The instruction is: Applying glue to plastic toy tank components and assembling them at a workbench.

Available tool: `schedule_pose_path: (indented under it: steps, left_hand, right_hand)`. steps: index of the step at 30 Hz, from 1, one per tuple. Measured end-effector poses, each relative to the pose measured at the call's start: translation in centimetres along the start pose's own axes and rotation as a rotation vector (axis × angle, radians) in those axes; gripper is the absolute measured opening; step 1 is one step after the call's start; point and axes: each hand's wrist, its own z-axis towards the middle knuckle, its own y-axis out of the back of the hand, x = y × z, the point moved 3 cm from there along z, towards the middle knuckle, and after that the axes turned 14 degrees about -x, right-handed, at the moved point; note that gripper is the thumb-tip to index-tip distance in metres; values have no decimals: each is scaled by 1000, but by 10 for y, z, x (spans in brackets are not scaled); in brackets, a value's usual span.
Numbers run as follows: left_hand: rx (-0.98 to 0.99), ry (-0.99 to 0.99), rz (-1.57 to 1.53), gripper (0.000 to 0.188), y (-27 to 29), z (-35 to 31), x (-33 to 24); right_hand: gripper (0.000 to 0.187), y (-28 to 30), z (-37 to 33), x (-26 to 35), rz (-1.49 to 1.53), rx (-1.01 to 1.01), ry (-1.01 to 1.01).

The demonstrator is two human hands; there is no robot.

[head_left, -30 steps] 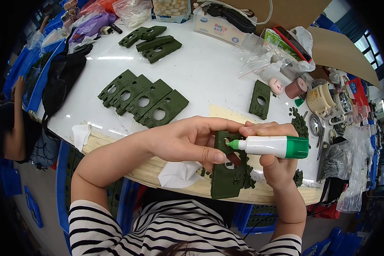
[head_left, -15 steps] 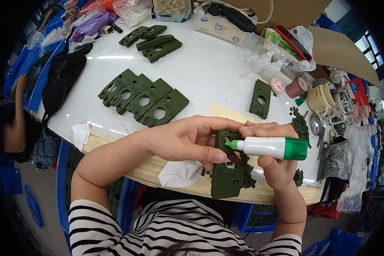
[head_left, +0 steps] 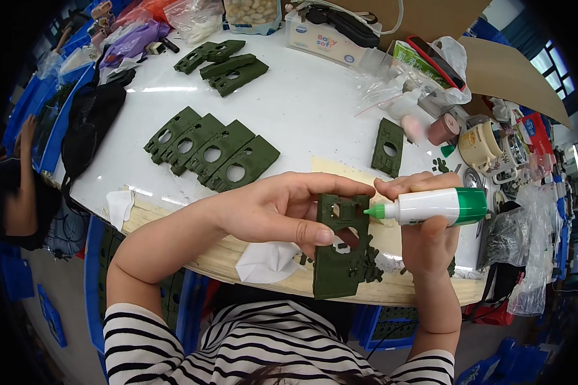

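Note:
Near the table's front edge, my left hand [head_left: 270, 208] grips a dark green plastic vehicle-hull part [head_left: 337, 276] with a large round hole. Its thumb lies along the part's left side; some of the other fingers are behind it. My right hand [head_left: 433, 247] is closed around a white glue bottle [head_left: 427, 206] with a green base and green pointed nozzle. The bottle lies nearly level, its tip by the part's upper right edge; I cannot tell whether they touch. Small green pieces [head_left: 370, 266] lie beside the part's lower right.
Several matching hull parts [head_left: 236, 172] lie overlapped at middle left, more [head_left: 234, 74] farther back. Another hull part [head_left: 389, 147] rests at right. Cups [head_left: 480, 144], a spool [head_left: 443, 128] and plastic bags crowd the right side. Folded white paper [head_left: 268, 262] sits at the front edge.
My right hand has moved the glue bottle right and slightly up, taking its tip from over the part's upper opening to its right edge. My left hand still holds the part.

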Motion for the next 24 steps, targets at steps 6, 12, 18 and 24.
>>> schedule_pose_path:
  steps: [6,12,18,24]
  left_hand:
    - [-37,-67,-4,69,2,0,4]
    - [-53,-47,8,69,2,0,3]
    - [-29,-47,3,69,2,-1,2]
    - [-47,-11,4,69,3,-1,3]
  right_hand:
    - [36,4,4,-3,31,48,30]
    - [34,4,3,-4,2,49,51]
    - [32,3,3,-3,-9,53,60]
    - [30,3,3,-3,-37,47,72]
